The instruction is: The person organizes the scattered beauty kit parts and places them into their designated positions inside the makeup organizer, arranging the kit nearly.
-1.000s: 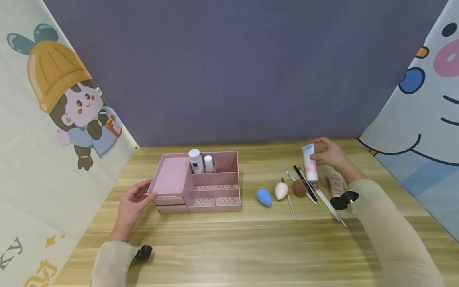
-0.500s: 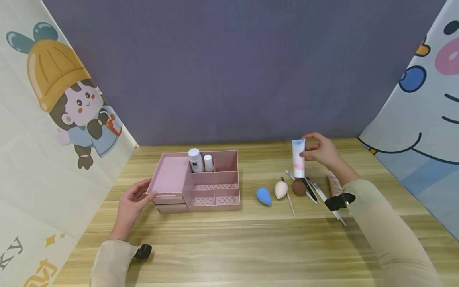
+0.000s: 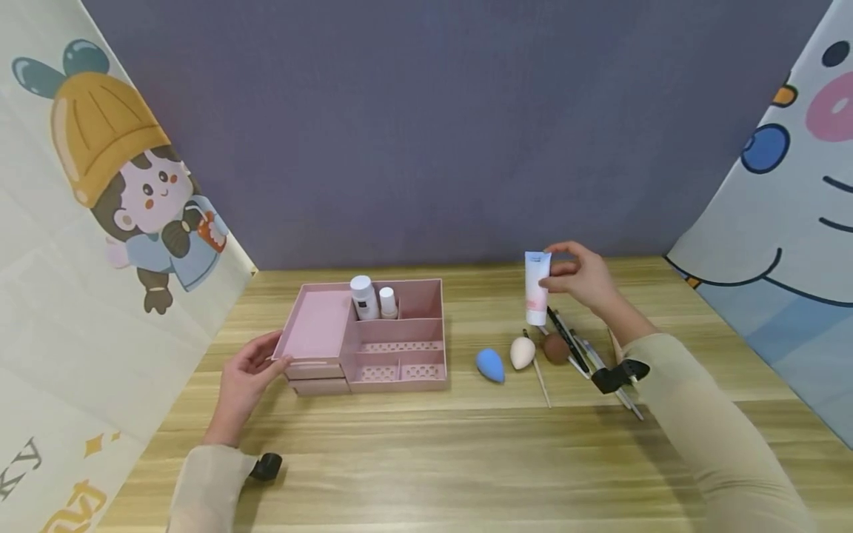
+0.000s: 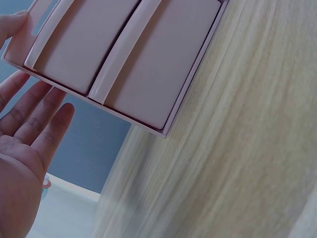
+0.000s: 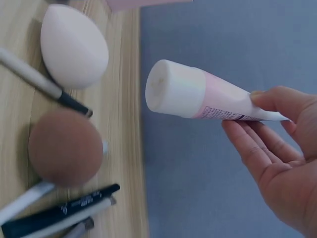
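Note:
Held up over the right part of the table, a white and pink squeeze tube [image 3: 537, 289] is pinched between the thumb and fingers of my right hand [image 3: 581, 280]. Its white cap [image 5: 174, 88] points down, and the print is too small to read. My left hand [image 3: 248, 374] holds the front left corner of a pink makeup organizer [image 3: 345, 363], thumb on its upper edge and fingers along its side. Two drawer fronts [image 4: 158, 64] show in the left wrist view. In the organizer's back compartment stand a white bottle [image 3: 364, 300] and a smaller white-capped bottle [image 3: 388, 305].
Right of the organizer lie a blue makeup sponge [image 3: 490, 366], a cream sponge [image 3: 523, 354] and a brown sponge [image 3: 556, 348]. Several brushes and a black pen [image 3: 568, 340] lie beside them. A beige tube [image 3: 614, 345] is mostly hidden by my right arm. A grey-blue wall closes the back.
My right hand has carried the white and pink tube leftward and slightly up, away from the brushes, and the tube now hangs more upright. My left hand and the organizer have stayed put.

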The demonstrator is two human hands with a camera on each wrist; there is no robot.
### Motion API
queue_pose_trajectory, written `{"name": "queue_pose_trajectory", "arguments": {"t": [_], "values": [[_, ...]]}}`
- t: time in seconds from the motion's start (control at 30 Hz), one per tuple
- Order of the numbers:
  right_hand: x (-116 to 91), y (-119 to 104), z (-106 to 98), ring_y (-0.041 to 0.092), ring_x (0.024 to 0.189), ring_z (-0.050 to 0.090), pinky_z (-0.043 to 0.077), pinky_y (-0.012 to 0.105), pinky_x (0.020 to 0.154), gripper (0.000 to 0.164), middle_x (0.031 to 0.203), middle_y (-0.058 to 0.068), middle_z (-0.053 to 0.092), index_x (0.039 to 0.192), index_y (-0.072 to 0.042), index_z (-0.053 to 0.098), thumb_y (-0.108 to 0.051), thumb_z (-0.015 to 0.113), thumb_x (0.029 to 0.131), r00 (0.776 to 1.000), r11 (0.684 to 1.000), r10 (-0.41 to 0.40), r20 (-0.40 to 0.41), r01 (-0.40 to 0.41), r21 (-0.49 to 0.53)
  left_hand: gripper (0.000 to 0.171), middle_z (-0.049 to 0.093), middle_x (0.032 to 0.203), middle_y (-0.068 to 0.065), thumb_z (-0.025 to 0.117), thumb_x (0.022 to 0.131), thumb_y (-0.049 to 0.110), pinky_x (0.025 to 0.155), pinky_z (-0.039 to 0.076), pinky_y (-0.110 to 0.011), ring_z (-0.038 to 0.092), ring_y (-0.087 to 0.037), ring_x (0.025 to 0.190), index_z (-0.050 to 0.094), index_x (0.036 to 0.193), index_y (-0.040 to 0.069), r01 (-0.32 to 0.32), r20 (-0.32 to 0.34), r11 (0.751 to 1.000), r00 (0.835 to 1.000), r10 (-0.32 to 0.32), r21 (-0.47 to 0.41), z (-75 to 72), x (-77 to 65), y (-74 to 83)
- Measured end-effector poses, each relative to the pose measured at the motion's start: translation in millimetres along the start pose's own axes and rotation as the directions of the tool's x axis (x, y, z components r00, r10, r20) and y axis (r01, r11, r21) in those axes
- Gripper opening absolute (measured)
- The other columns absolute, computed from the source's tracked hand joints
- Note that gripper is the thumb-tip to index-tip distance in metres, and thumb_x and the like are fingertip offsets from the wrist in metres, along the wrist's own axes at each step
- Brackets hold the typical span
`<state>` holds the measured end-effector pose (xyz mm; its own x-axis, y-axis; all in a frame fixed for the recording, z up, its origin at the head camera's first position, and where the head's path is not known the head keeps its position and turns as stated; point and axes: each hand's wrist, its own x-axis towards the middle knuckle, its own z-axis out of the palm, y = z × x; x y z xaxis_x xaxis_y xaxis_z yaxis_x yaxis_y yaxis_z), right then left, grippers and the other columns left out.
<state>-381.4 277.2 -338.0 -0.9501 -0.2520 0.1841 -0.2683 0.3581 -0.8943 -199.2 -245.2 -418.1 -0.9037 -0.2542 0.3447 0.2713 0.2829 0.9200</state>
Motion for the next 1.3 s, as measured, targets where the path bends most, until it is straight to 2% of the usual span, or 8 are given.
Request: {"name": "queue_pose_trajectory", "arguments": {"t": [0.17,0.33,0.63,0.9,1.13,1.3], "values": [[1,-7,12,0.009,0.079,0.068,0.061,0.031,0.074,0.060,0.095,0.015,0.072,0.137,0.001,0.048,0.000,0.077,0.085,1.000,1.000,-0.024,0.005,0.024,0.010,0.047,0.065,0.113,0.020,0.073,0.088,-0.004,0.087,0.050,-0.011,0.062,0.005,0.104,0.054,0.129,-0.015,-0.012,-0.001,1.000,1.000,0.012,0.018,-2.6,-0.6,-2.0],[1,-14,22,0.008,0.078,0.069,0.061,0.028,0.070,0.058,0.098,0.021,0.071,0.134,0.001,0.049,0.003,0.077,0.083,0.998,0.998,-0.056,-0.008,0.056,0.003,0.047,0.066,0.114,0.018,0.073,0.088,-0.004,0.088,0.051,-0.012,0.062,0.003,0.104,0.053,0.129,-0.016,-0.012,0.015,1.000,1.000,0.012,-0.021,-1.5,0.2,-2.2],[5,-25,40,0.012,0.080,0.069,0.061,0.033,0.072,0.054,0.096,0.021,0.071,0.126,0.001,0.050,0.005,0.079,0.081,0.994,0.994,-0.111,-0.005,0.111,0.004,0.047,0.066,0.114,0.019,0.073,0.088,-0.003,0.088,0.050,-0.012,0.062,0.004,0.105,0.054,0.129,-0.015,0.002,0.010,1.000,1.000,-0.002,-0.009,-1.2,-2.9,-3.1],[12,-37,50,0.016,0.083,0.069,0.060,0.029,0.070,0.052,0.100,0.026,0.069,0.120,0.001,0.049,0.006,0.080,0.079,0.991,0.991,-0.130,0.004,0.130,0.013,0.049,0.064,0.117,0.017,0.074,0.089,0.003,0.089,0.050,-0.011,0.060,0.005,0.106,0.055,0.132,-0.010,0.025,0.003,0.999,1.000,-0.025,0.048,-0.1,-0.2,0.4],[14,-42,60,0.018,0.086,0.069,0.060,0.031,0.072,0.052,0.103,0.028,0.068,0.120,0.002,0.048,0.006,0.080,0.080,0.991,0.991,-0.127,0.039,0.125,0.049,0.048,0.065,0.115,0.018,0.074,0.089,0.000,0.088,0.050,-0.012,0.061,0.005,0.105,0.054,0.130,-0.013,0.012,0.013,1.000,1.000,-0.012,0.024,-0.1,1.9,1.5],[18,-44,70,0.019,0.084,0.068,0.059,0.030,0.070,0.050,0.100,0.029,0.068,0.118,0.003,0.048,0.009,0.079,0.079,0.982,0.981,-0.183,0.049,0.179,0.070,0.048,0.066,0.115,0.018,0.074,0.088,-0.001,0.088,0.051,-0.012,0.061,0.004,0.105,0.054,0.130,-0.014,0.005,0.015,1.000,1.000,-0.006,0.003,-0.7,0.8,0.3]]}}
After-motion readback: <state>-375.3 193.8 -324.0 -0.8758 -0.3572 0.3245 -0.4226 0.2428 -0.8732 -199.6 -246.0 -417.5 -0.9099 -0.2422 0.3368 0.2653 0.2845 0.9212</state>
